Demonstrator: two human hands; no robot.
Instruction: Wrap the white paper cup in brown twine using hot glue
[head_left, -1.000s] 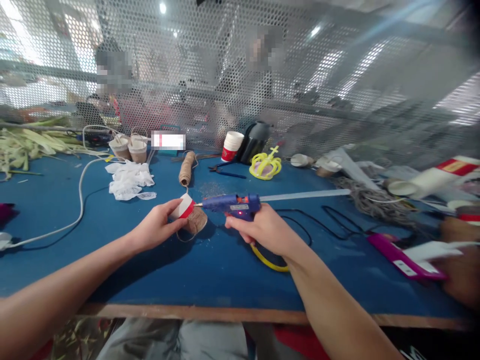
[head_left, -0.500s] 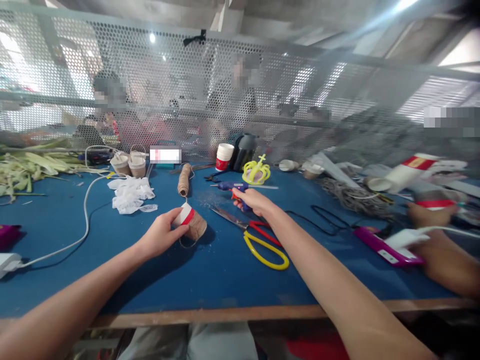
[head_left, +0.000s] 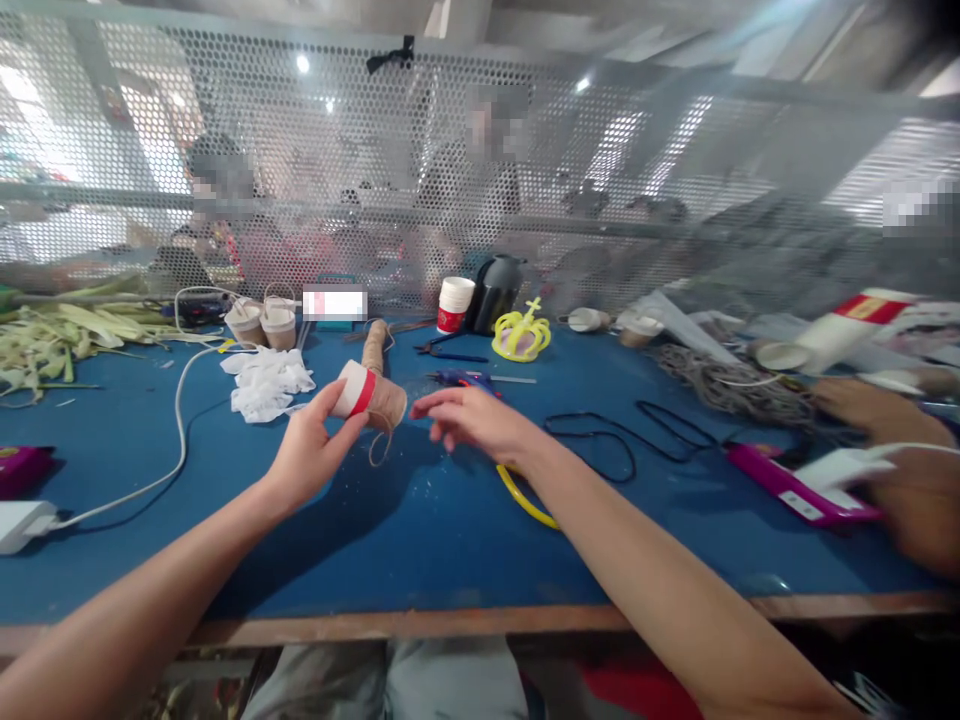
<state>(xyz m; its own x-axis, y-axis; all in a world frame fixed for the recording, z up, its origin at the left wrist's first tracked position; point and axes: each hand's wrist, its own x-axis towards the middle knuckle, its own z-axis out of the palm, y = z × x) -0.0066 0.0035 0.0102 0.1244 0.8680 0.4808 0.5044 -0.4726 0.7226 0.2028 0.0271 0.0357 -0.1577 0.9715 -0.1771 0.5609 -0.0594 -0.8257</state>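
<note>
A paper cup [head_left: 358,392], white and red with brown twine wound round one end, lies tilted in my left hand [head_left: 311,450], fingers closed on it above the table. A loose loop of twine hangs below the cup. Just right of it is my right hand [head_left: 472,425], its fingers apart and holding nothing. Behind that hand a blue glue gun [head_left: 461,379] rests on the table. Under my right forearm shows a yellow scissor handle [head_left: 525,497]; the rest of the scissors is hidden. A spool of twine [head_left: 374,347] lies behind the cup.
White gloves [head_left: 266,383] and twine-wrapped cups [head_left: 278,325] lie at the left. Pliers [head_left: 450,350], stacked paper cups [head_left: 454,304], a dark jug [head_left: 498,293] and a yellow crown-shaped piece [head_left: 520,336] stand behind. At right are a purple power strip [head_left: 799,485] and another person's arm [head_left: 907,480].
My right hand has let go of the glue gun and moved left toward the cup. My left hand has raised the cup slightly and tilted it closer to sideways.
</note>
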